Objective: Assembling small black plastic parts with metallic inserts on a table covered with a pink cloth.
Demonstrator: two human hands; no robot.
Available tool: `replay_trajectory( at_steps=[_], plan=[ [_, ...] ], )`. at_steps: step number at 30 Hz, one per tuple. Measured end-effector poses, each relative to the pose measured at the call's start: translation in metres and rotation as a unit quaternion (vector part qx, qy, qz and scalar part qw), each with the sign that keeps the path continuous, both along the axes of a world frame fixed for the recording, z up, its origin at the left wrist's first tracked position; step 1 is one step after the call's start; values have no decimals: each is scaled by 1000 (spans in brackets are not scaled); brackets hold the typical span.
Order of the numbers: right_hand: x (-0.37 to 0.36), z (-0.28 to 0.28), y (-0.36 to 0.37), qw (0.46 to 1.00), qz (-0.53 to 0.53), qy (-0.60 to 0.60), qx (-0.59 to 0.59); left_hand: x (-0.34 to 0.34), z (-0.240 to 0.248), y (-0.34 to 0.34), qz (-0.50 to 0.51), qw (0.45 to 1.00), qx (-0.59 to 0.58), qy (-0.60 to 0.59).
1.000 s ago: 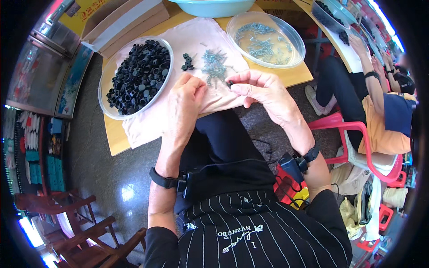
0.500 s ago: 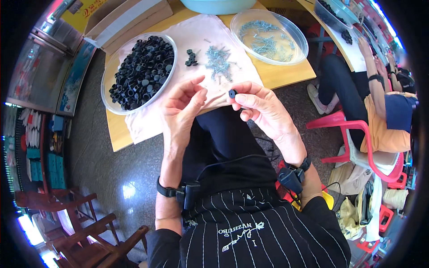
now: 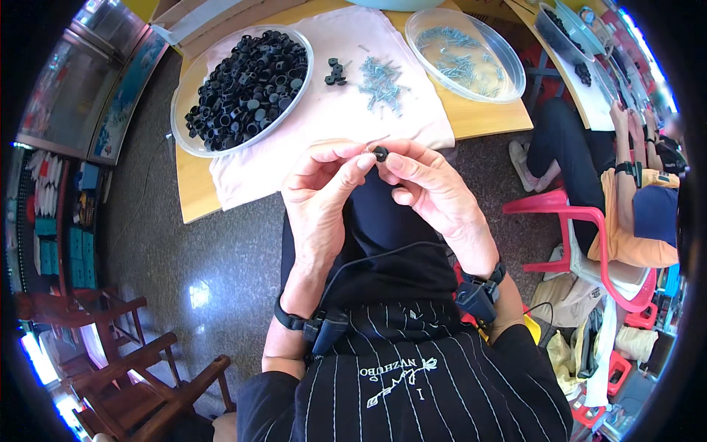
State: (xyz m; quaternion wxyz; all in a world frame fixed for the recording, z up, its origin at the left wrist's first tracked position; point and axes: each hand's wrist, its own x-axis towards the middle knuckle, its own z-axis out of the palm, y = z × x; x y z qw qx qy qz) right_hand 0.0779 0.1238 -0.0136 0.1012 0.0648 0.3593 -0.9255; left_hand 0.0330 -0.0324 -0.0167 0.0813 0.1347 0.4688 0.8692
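At the near edge of the pink cloth (image 3: 243, 173), my two hands meet at the fingertips. A small round black plastic cap (image 3: 381, 153) is pinched between the thumb and fingers of my right hand (image 3: 434, 188). Beside it, my left hand (image 3: 320, 191) is closed, with a small silvery screw at its thumb and fingertips, against the cap; most of the screw is hidden. Beyond my hands lie a loose pile of silvery screws (image 3: 381, 82) and a little cluster of black caps (image 3: 335, 72).
A clear round tub (image 3: 177, 125) heaped with black caps stands at left on the wooden table (image 3: 490, 118). To the right is a clear shallow tub (image 3: 519, 85) with screws. A cardboard box (image 3: 221, 22) lies behind. Another person sits at right near a pink chair (image 3: 545, 202).
My left hand has moved right and closed at the fingertips, meeting the cap in my right hand. The table and tubs appear higher in the picture and shifted slightly right.
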Motion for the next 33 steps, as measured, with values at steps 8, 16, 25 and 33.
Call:
replay_trajectory(
  at_steps=[8, 16, 25, 33],
  plan=[
    [0, -5, 0, 1000, -13, 1, 2, 3, 1, -1, 36, 997, -56, 31],
    [3, -1, -1, 995, -40, 39, 79, 3, -2, -3, 48, 980, -127, 145],
    [3, 2, 2, 990, -60, 64, 111, -8, 4, -11, -82, 990, -97, 58],
    [-8, 15, 16, 975, -106, 88, 172, -89, 49, -51, 124, 785, -525, 306]
  ],
)
